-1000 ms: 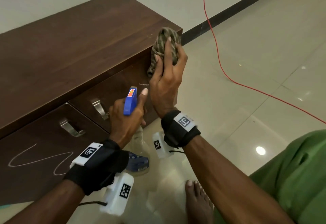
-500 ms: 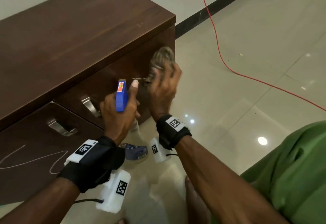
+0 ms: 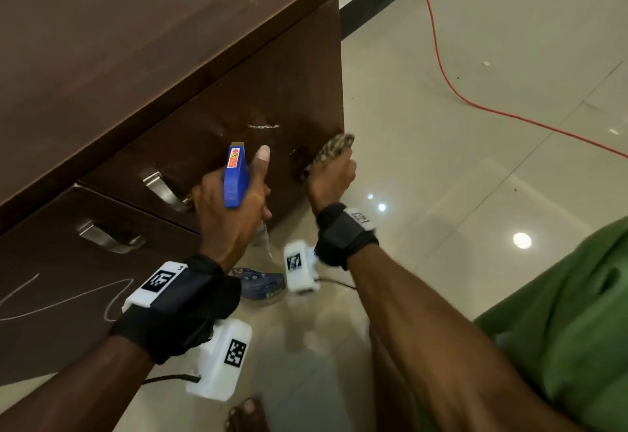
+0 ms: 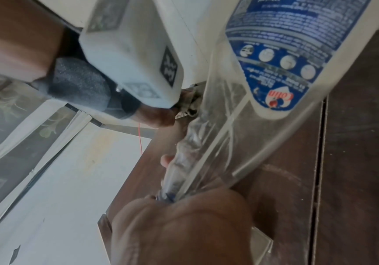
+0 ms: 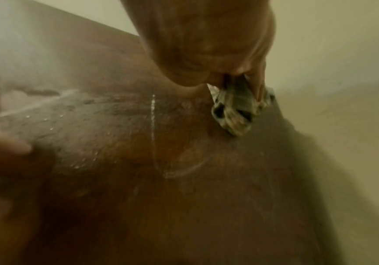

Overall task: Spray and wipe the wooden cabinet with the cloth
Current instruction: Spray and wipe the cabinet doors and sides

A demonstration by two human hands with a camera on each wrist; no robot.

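Observation:
The dark wooden cabinet (image 3: pixel 136 40) fills the upper left of the head view; its right drawer front (image 3: pixel 272 98) carries wet streaks and a white smear. My right hand (image 3: pixel 331 176) grips a bunched checked cloth (image 3: pixel 334 148) and presses it low against the drawer front's right edge. In the right wrist view the cloth (image 5: pixel 233 107) sits on wet wood (image 5: pixel 115 143). My left hand (image 3: pixel 231 207) holds a clear spray bottle with a blue trigger head (image 3: pixel 235 175), thumb up beside it. The bottle's label (image 4: pixel 286 53) shows in the left wrist view.
Two metal drawer handles (image 3: pixel 166 190) (image 3: pixel 108 238) stick out to the left of my hands. A white chalk squiggle (image 3: pixel 68 299) marks the lower left drawer. A red cable (image 3: pixel 452 85) crosses the glossy tile floor. My bare foot (image 3: pixel 244 414) is below.
My right hand has dragged the cloth down the drawer front, from the cabinet's top corner to near its lower right edge. The left hand with the bottle stayed beside it.

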